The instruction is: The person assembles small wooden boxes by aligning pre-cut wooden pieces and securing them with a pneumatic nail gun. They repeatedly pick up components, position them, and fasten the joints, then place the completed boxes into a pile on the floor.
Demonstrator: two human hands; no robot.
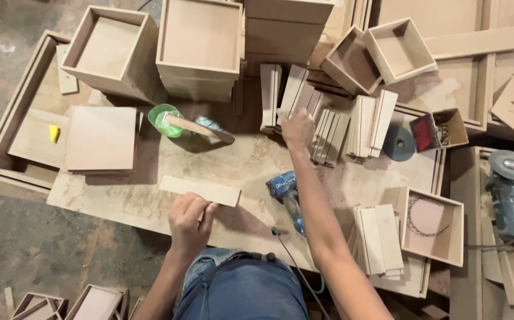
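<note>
Your left hand (189,220) pinches the strip (201,190) at one end, so it may tip; your right hand (297,127), gripping a slat (292,89), could knock its leaning neighbours over.

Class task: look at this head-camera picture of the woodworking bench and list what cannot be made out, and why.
- Head view: the fingertips of the right hand are hidden among the upright stack of thin wooden slats, so its grip cannot be judged.
- The blue power tool is partly covered by the right forearm.
- The contents of the small open cardboard box are too small to identify.
- The left hand covers the near edge of the flat pale wooden strip.
</note>
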